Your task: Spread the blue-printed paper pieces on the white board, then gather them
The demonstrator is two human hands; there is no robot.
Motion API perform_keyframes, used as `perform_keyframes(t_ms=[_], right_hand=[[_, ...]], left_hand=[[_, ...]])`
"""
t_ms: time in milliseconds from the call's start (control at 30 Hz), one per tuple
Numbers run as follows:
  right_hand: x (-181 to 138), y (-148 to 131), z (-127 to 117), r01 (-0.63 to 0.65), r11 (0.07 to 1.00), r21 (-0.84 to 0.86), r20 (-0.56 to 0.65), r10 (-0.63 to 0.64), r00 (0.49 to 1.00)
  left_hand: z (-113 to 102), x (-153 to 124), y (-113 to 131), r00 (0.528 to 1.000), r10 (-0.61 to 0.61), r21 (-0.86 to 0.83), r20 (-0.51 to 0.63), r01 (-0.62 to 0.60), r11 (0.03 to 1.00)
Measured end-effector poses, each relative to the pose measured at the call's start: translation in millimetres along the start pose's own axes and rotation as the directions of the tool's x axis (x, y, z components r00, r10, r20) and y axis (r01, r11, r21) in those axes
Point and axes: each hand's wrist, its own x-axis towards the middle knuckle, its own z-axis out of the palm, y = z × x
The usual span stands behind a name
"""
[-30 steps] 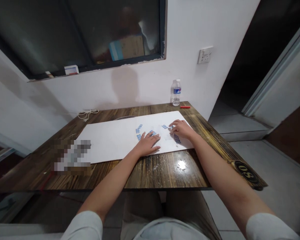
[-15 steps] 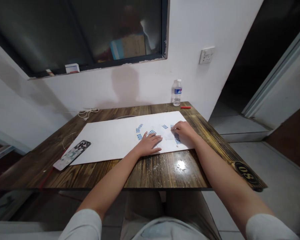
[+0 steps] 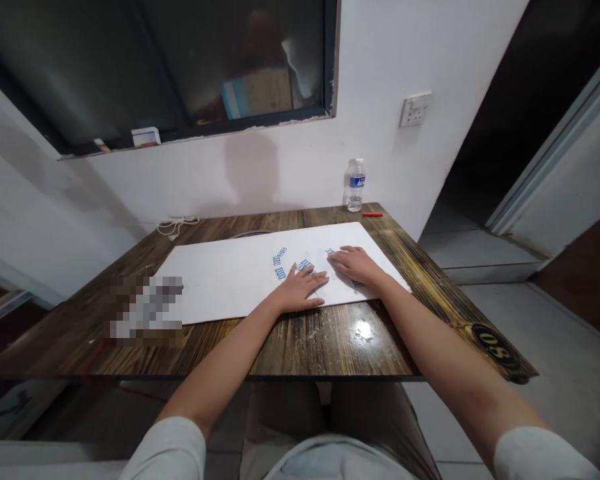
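The right hand (image 3: 356, 265) has shifted left, bringing a small, flat blue-striped piece (image 3: 329, 251) on the right half of the white rectangular board (image 3: 220, 280) within reach; whether it grips anything cannot be told. The left hand (image 3: 299, 291) lies flat, spread.

Two o'clock: blue-labelled clear plastic bottle (image 3: 355, 192); near it, slim red stick (image 3: 373, 215), perhaps pen. Nine: coiled white cable (image 3: 177, 222). Ten: small white box (image 3: 146, 137). Four: round black plaque (image 3: 493, 347).
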Motion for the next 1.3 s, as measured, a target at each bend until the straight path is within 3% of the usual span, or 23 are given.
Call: perform_keyframes(t_ms=[167,333,633,867,1100,1300], right_hand=[[-1,-3,0,-0.011,1.000,-0.012,-0.029,0.011,1.000],[2,-7,-7,0.154,0.983,0.095,-0.001,-0.155,0.988],[1,-1,-17,0.126,0.985,0.119,-0.080,-0.117,0.990],[2,-4,-16,0.251,0.929,0.272,-0.061,-0.244,0.968],[3,-3,-8,0.165,0.932,0.322,0.018,-0.181,0.983],[3,-4,-11,0.183,0.925,0.333,-0.009,-0.191,0.982]], left_hand=[[1,1,-1,0.999,0.035,0.006,-0.014,-0.034,0.999],[0,1,0,1.000,0.018,0.029,-0.006,-0.018,0.999],[-4,-1,2,0.994,-0.022,0.082,-0.103,0.031,0.996],[-3,-1,-1,0.980,-0.058,0.056,-0.192,0.070,0.996],[-1,1,-3,0.975,-0.064,0.040,-0.211,0.074,0.996],[-1,1,-4,0.954,-0.127,0.012,-0.272,0.135,0.991]])
